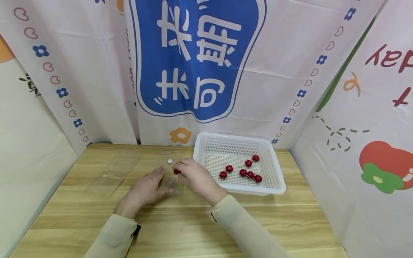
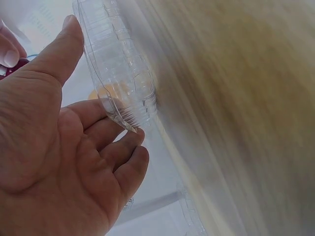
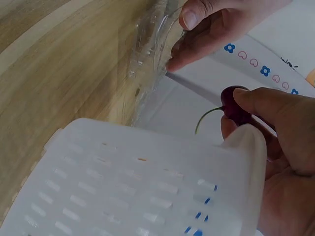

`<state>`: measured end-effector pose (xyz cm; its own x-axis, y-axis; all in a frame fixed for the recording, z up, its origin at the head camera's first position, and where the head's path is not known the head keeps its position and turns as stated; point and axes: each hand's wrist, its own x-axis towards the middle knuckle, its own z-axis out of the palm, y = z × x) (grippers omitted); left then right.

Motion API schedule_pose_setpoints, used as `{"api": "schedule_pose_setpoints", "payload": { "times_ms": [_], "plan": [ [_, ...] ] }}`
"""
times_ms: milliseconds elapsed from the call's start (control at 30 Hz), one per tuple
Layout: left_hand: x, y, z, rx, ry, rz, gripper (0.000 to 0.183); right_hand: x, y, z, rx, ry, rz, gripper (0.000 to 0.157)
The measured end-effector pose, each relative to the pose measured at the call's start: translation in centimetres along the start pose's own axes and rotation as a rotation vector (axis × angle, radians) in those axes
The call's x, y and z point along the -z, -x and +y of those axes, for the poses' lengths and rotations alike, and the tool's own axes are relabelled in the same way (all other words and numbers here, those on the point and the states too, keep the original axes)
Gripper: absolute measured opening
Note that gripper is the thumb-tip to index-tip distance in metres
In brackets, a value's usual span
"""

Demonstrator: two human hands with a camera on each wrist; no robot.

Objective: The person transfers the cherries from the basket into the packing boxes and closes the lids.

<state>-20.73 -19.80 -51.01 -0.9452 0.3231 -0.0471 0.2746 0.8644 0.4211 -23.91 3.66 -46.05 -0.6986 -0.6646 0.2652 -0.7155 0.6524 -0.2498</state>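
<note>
My right hand point(image 1: 198, 179) pinches a dark red cherry point(image 3: 235, 105) between thumb and fingers, its green stem hanging out free. The cherry is just above a clear plastic clamshell box point(image 2: 106, 64) lying on the table. My left hand point(image 1: 145, 188) steadies that box, thumb and curled fingers at its rim. A small white round spot point(image 1: 170, 161) shows on the box's far part. To the right, a white perforated plastic basket point(image 1: 277, 168) holds several more red cherries point(image 1: 243, 173). How deep the box is hardly shows in the head view.
Another clear plastic container point(image 1: 113, 170) lies at the left on the wooden table point(image 1: 180, 229). Behind the table hangs a printed cloth point(image 1: 106, 71), and cloths close off both sides. The basket's left wall stands close beside my right hand.
</note>
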Motion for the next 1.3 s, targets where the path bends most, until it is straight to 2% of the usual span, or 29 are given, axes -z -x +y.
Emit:
{"api": "schedule_pose_setpoints", "payload": {
  "times_ms": [367,567,633,833,967,1100,1300],
  "plan": [
    [-0.2,-0.3,-0.1,-0.006,-0.016,0.002,0.100,-1.2,-1.4,-1.0,-0.009,0.158,-0.119,0.033],
    [-0.1,-0.3,0.0,-0.010,-0.013,0.005,0.101,-2.1,-1.9,-1.2,-0.016,0.272,-0.154,0.035],
    [0.0,-0.3,0.0,-0.008,-0.011,0.005,0.102,-2.2,-1.9,-1.2,-0.019,0.280,-0.154,0.036],
    [0.0,-0.2,0.1,-0.007,-0.012,0.001,0.102,-2.0,-1.4,-0.8,-0.046,0.223,-0.120,0.043],
    [0.1,-0.2,0.1,0.003,-0.011,-0.009,0.100,-1.7,-0.3,-0.1,-0.072,0.228,-0.045,0.052],
    [0.0,-0.2,0.0,0.014,-0.007,-0.016,0.100,-1.5,0.9,0.8,-0.136,0.218,0.033,0.059],
    [-0.2,-0.3,-0.1,0.023,0.002,-0.016,0.100,-1.1,2.1,1.8,-0.214,0.162,0.016,0.067]
  ]
}}
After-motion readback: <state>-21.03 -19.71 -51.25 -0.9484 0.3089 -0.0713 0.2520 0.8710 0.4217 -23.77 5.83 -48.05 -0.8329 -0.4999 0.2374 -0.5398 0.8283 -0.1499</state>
